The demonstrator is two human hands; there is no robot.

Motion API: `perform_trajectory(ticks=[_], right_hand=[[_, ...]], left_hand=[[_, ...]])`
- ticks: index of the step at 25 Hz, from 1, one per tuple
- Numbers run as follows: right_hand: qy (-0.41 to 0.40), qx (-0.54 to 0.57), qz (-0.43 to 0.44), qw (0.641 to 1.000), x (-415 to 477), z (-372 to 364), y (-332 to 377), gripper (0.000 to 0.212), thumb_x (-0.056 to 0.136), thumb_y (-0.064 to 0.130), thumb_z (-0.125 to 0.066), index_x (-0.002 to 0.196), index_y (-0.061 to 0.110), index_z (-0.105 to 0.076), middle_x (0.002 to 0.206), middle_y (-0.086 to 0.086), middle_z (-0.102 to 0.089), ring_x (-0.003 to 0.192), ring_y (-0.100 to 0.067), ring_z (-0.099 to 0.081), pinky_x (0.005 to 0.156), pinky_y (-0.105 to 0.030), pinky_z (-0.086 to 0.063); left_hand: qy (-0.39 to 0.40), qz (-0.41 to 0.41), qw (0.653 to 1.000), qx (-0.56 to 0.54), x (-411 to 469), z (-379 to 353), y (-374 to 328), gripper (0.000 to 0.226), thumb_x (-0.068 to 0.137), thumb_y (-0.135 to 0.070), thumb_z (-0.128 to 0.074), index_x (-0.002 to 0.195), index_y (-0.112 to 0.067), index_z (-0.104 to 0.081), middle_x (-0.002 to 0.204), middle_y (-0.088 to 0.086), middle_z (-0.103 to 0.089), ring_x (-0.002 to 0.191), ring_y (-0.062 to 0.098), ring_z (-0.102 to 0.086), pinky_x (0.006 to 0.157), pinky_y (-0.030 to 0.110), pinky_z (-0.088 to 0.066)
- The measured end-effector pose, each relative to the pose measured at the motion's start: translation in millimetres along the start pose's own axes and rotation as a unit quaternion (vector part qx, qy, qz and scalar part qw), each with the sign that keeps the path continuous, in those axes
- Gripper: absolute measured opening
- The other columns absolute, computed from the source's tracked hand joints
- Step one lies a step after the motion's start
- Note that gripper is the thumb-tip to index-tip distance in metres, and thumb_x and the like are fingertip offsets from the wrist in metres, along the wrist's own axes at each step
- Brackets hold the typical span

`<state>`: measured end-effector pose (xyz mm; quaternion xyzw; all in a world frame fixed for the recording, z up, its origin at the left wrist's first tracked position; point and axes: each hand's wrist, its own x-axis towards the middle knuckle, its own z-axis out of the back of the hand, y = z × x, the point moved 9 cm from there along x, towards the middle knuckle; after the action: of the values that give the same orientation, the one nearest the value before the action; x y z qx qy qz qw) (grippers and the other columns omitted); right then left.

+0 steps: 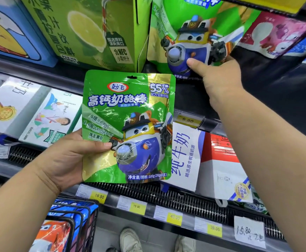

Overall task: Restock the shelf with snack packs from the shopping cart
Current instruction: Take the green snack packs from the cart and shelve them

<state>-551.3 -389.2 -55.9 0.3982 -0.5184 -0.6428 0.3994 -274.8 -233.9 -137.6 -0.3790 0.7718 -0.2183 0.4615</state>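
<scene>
"高钙奶酪棒" green pack (pixel 128 124), apparently "妙飞" brand

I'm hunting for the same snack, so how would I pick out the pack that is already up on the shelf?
Start at the tall green lemon-drink carton on the upper shelf and look just to its right. There a green pack on the shelf stands upright, the right hand gripping its bottom edge. Its cartoon plane matches the pack in the left hand; the neighbour on its other side is a pink pack.
</scene>
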Motion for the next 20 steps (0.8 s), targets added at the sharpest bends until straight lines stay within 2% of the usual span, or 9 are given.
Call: perform_trajectory(ticks=[4,5,7,9,12,14,16,18,20], right_hand=[[-0.008,0.004,-0.030,1.000,-14.9,18.4,-12.0,0.044,0.071,0.010,-0.083,0.108,0.021,-0.061,0.102,0.004,-0.073,0.097,-0.012,-0.070,0.090,-0.036,-0.057],[-0.017,0.010,-0.039,0.999,-23.8,24.5,-14.7,0.046,0.075,0.008,-0.080,0.113,0.022,-0.058,0.106,0.002,-0.070,0.099,-0.012,-0.069,0.092,-0.036,-0.057],[-0.039,0.011,-0.048,0.998,-47.1,39.1,-18.0,0.049,0.082,0.008,-0.075,0.124,0.023,-0.054,0.114,0.001,-0.064,0.100,-0.008,-0.065,0.089,-0.026,-0.054],[-0.041,0.037,-0.060,0.997,-73.4,45.0,-22.5,0.042,0.085,0.008,-0.071,0.120,0.025,-0.054,0.114,0.001,-0.063,0.098,-0.007,-0.064,0.085,-0.021,-0.050],[-0.017,0.110,-0.098,0.989,-105.4,42.7,-31.3,0.036,0.086,0.005,-0.070,0.110,0.028,-0.057,0.112,-0.001,-0.065,0.103,-0.013,-0.067,0.091,-0.027,-0.053],[0.011,0.135,-0.124,0.983,-123.0,36.4,-36.3,0.037,0.085,0.006,-0.071,0.113,0.025,-0.057,0.114,-0.003,-0.066,0.103,-0.015,-0.068,0.088,-0.030,-0.055],[0.074,0.137,-0.156,0.975,-137.6,23.6,-42.2,0.038,0.082,0.009,-0.073,0.116,0.019,-0.060,0.110,-0.004,-0.071,0.094,-0.015,-0.071,0.080,-0.034,-0.057],[0.158,0.151,-0.200,0.955,-150.0,9.6,-48.0,0.040,0.071,0.013,-0.076,0.110,0.012,-0.065,0.103,-0.009,-0.075,0.085,-0.022,-0.072,0.082,-0.047,-0.059],[0.190,0.167,-0.235,0.938,-154.2,7.8,-52.0,0.044,0.061,0.014,-0.076,0.104,0.009,-0.066,0.098,-0.015,-0.075,0.082,-0.029,-0.072,0.085,-0.054,-0.056]], left_hand=[[-0.001,0.010,1.000,0.009,0.9,-3.7,0.5,0.090,0.028,-0.012,-0.099,0.112,0.000,-0.070,0.114,0.024,-0.070,0.094,0.035,-0.073,0.073,0.045,-0.060],[0.003,0.010,1.000,0.010,1.2,-6.1,0.4,0.089,0.028,-0.012,-0.098,0.112,0.000,-0.070,0.115,0.024,-0.070,0.094,0.034,-0.073,0.073,0.045,-0.060],[0.013,0.008,1.000,0.012,3.2,-13.8,0.0,0.084,0.029,-0.013,-0.098,0.109,-0.003,-0.073,0.113,0.023,-0.071,0.093,0.033,-0.073,0.073,0.042,-0.060],[0.024,0.003,1.000,0.017,5.5,-21.2,-2.2,0.079,0.032,-0.014,-0.098,0.106,-0.005,-0.075,0.111,0.021,-0.072,0.093,0.031,-0.074,0.075,0.042,-0.061],[0.041,-0.001,0.999,0.019,11.1,-33.8,-3.5,0.075,0.038,-0.011,-0.095,0.109,-0.005,-0.074,0.112,0.020,-0.072,0.097,0.030,-0.073,0.082,0.043,-0.060],[0.051,-0.004,0.999,0.012,13.9,-41.5,-3.7,0.068,0.042,-0.004,-0.091,0.108,-0.004,-0.073,0.110,0.020,-0.072,0.094,0.030,-0.073,0.081,0.042,-0.060],[0.058,0.000,0.998,0.014,15.6,-49.7,-3.5,0.067,0.044,0.003,-0.086,0.110,0.000,-0.071,0.111,0.022,-0.071,0.093,0.031,-0.073,0.081,0.045,-0.060],[0.054,-0.002,0.998,0.020,18.8,-56.8,-4.2,0.057,0.055,0.009,-0.077,0.111,0.001,-0.069,0.111,0.022,-0.071,0.092,0.031,-0.073,0.081,0.046,-0.060],[0.050,-0.003,0.998,0.028,19.8,-65.2,-4.9,0.044,0.066,0.010,-0.063,0.108,-0.002,-0.071,0.107,0.019,-0.072,0.088,0.029,-0.073,0.081,0.046,-0.060]])
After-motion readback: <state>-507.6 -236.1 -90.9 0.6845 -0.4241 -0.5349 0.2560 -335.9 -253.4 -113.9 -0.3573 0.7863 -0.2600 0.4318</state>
